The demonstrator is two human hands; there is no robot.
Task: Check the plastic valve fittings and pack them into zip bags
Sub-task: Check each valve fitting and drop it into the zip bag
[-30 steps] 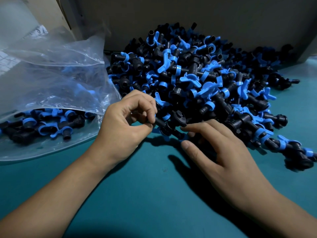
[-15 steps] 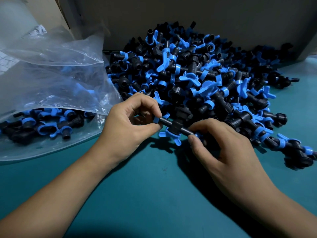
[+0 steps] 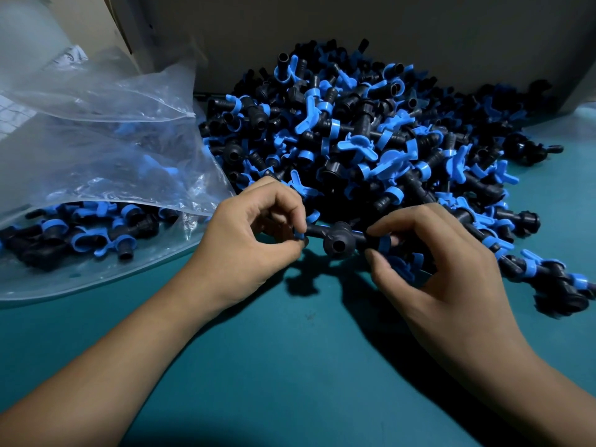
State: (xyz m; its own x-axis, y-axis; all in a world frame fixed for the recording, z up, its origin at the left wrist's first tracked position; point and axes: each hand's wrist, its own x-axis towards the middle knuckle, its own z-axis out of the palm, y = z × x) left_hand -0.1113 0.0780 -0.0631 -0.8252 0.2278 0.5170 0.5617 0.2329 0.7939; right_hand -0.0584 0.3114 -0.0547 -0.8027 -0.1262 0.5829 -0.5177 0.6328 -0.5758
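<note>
Before us spreads a teal table (image 3: 290, 366), backed by a dark wall (image 3: 354, 24). Across the far half of the table, up against that wall, we see a big heap of valve fittings (image 3: 371, 140), black bodies with blue handles and blue rings, tumbling down toward our right side, where a few lie strung out at the edge of the heap. To our left lies a large clear zip bag (image 3: 96, 162), its mouth open toward us and its plastic crumpled, with a layer of the same black-and-blue pieces resting inside along its near edge; the bag's right corner touches the foot of the heap. In front of the heap, just above the table, we hold a single valve fitting (image 3: 338, 241) level between our two hands, its round black opening facing us and its two arms pointing left and right. Our left hand (image 3: 245, 243) has its fingers curled, thumb and fingertips pinching the left end at its blue ring. Our right hand (image 3: 451, 262) arches over the other end, index finger on top and thumb below, pinching the right arm beside its blue ring, while the remaining fingers bend loosely toward the heap.
</note>
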